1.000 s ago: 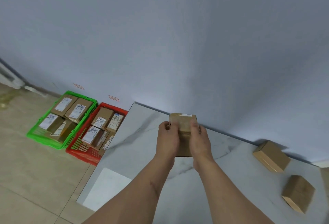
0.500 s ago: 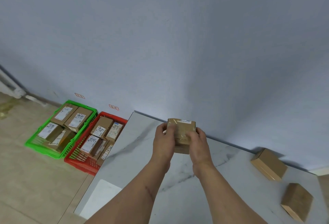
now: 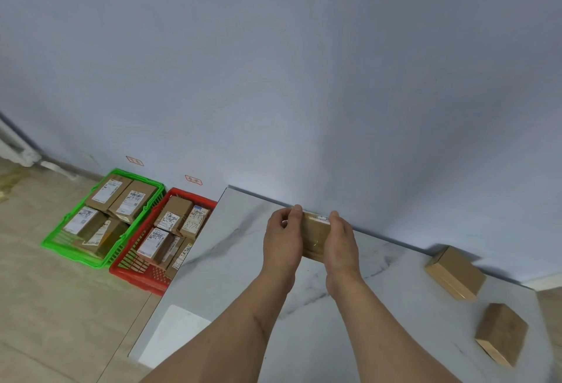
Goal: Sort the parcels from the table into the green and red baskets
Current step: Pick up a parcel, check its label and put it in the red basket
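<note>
Parcel [image 3: 314, 235]: small brown carton, taped, held clear above the counter [image 3: 231, 261] between both our hands. Since a second ago we have turned it from flat-faced to edge-on, so a white label strip now shows along its far top edge; we judge this a label check before choosing a basket, with the drop itself not yet begun.

Fingers: our left hand [image 3: 281, 238] curls round the carton's left side, thumb tip at the upper corner; our right hand [image 3: 342, 241] clasps the right side, its fingers wrapped behind and out of sight. The carton sits between the two palms, touching both.

Counter: two more plain cartons lie well apart at the right, one near the wall [image 3: 454, 271], one nearer us [image 3: 500, 332].

Floor, left of the counter: red basket [image 3: 143, 274] just beside the counter's edge, green basket [image 3: 73, 249] touching its far side, both holding labelled parcels.
</note>
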